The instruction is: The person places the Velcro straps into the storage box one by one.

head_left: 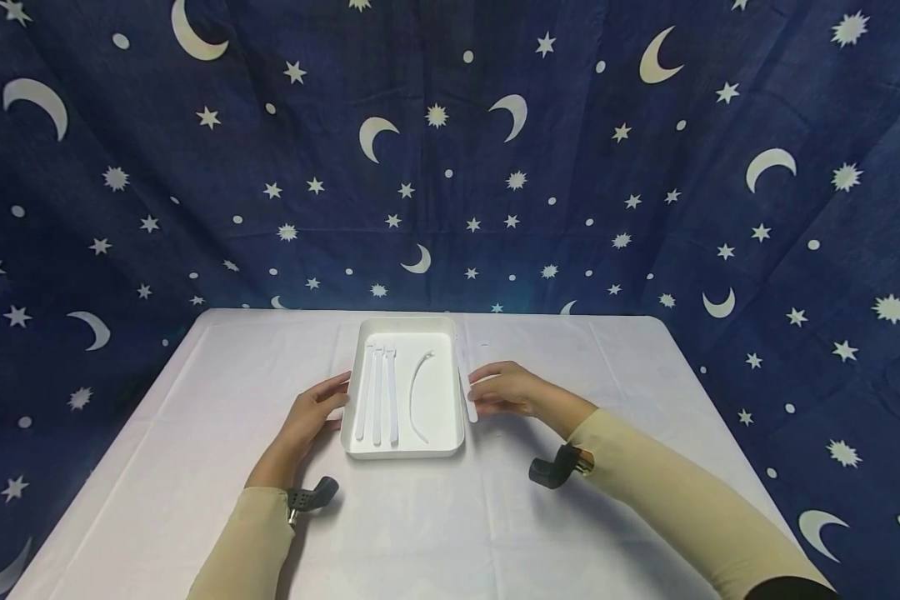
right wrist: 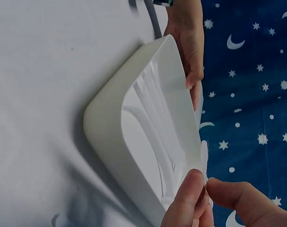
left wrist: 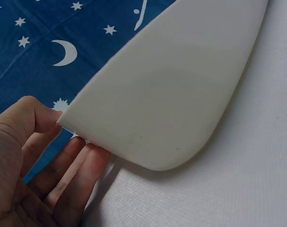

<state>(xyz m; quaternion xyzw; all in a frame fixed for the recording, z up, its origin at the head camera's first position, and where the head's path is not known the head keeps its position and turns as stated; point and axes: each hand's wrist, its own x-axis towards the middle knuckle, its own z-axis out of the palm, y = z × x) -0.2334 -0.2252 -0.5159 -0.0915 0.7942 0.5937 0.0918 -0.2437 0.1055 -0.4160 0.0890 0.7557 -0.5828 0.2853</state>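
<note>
A shallow white tray lies on the table in the head view. Three straight white strips with small heads sit side by side in its left half, and a thin curved white strip lies to their right. My left hand holds the tray's left side, thumb and fingertips at its edge in the left wrist view. Just off the tray's right wall, my right hand pinches another white strip between thumb and fingers. Most of that strip is hidden behind the fingers in the right wrist view.
A white cloth covers the table under the tray. Behind and around the table hangs a dark blue curtain printed with moons and stars. Each wrist carries a black camera mount.
</note>
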